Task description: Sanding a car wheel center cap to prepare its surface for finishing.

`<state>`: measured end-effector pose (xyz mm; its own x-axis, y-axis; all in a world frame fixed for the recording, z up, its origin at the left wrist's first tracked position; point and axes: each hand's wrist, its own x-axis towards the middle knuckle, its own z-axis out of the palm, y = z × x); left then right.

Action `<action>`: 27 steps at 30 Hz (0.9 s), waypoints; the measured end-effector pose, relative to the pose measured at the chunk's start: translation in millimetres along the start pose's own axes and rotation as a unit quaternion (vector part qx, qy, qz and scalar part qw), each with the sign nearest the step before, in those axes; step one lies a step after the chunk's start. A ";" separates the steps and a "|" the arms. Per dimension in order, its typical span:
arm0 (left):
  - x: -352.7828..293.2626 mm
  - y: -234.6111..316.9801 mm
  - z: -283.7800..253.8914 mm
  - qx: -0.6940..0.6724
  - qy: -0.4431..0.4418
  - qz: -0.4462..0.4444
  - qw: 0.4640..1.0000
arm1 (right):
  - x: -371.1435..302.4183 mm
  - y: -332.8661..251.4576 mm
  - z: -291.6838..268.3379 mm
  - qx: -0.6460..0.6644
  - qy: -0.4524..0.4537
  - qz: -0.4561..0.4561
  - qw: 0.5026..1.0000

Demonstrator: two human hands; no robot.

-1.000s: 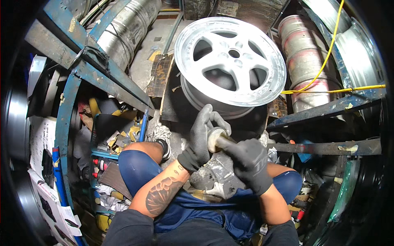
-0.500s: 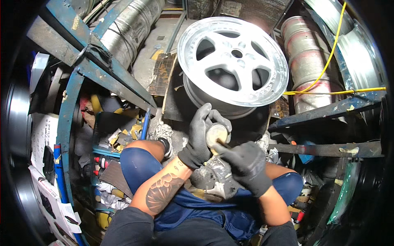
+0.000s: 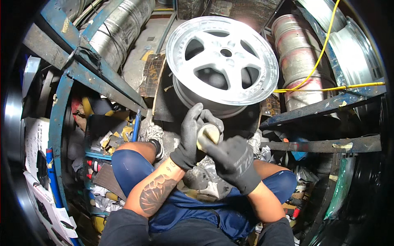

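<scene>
My left hand (image 3: 191,135), in a dark grey work glove, is wrapped round a small round tin (image 3: 208,132) with a pale cream inside. The tin is tilted so its open face shows. My right hand (image 3: 236,162), gloved in the same grey, is closed with its fingertips at the tin's mouth; motion blurs them. A short brownish stick-like tool (image 3: 211,135) shows faintly between those fingers and the tin; its exact kind cannot be made out. Just beyond my hands, a silver five-spoke car wheel rim (image 3: 230,76) lies tilted, face up, on a dark support.
Blue metal rack frames (image 3: 106,84) stand at left and right. More wheel rims (image 3: 295,57) are stacked beyond, with a yellow cable (image 3: 320,65) across the right side. A bin of sandpaper scraps (image 3: 113,141) sits by my left knee. A dark, stained object (image 3: 207,178) is between my legs.
The view has shifted slightly, so the scene sits further left. My right hand's fingers have moved closer over the tin's mouth, covering more of the brownish tool. My left hand keeps its hold.
</scene>
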<state>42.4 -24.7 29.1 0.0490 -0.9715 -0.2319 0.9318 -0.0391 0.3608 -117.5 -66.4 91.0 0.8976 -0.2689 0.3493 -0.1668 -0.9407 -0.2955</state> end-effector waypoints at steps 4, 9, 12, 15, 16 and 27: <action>-0.6 -3.3 4.8 0.017 0.071 0.042 0.996 | -14.0 16.6 -6.4 0.011 -0.007 0.060 0.998; 1.2 0.0 -2.7 0.005 0.010 0.016 1.000 | -2.2 -0.8 -1.5 0.035 0.023 0.030 0.999; -1.6 2.9 -2.4 0.028 0.043 0.040 0.998 | -15.2 12.7 2.4 0.055 0.006 0.057 0.997; 2.0 -7.5 -2.4 0.007 0.060 0.034 0.998 | 1.1 10.3 3.8 0.074 0.109 0.082 0.988; -0.3 -3.2 -2.2 0.021 0.055 0.030 0.998 | 1.7 -0.2 8.8 0.053 0.118 0.091 0.987; -2.6 0.6 -0.3 0.093 0.056 0.095 0.990 | -11.4 -15.0 10.7 0.089 0.068 0.161 0.981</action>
<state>42.9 -22.2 29.6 0.2660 -0.9337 -0.2395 0.8201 0.0886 0.5654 -120.8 -47.0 81.9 0.7450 -0.5829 0.3244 -0.3479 -0.7544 -0.5566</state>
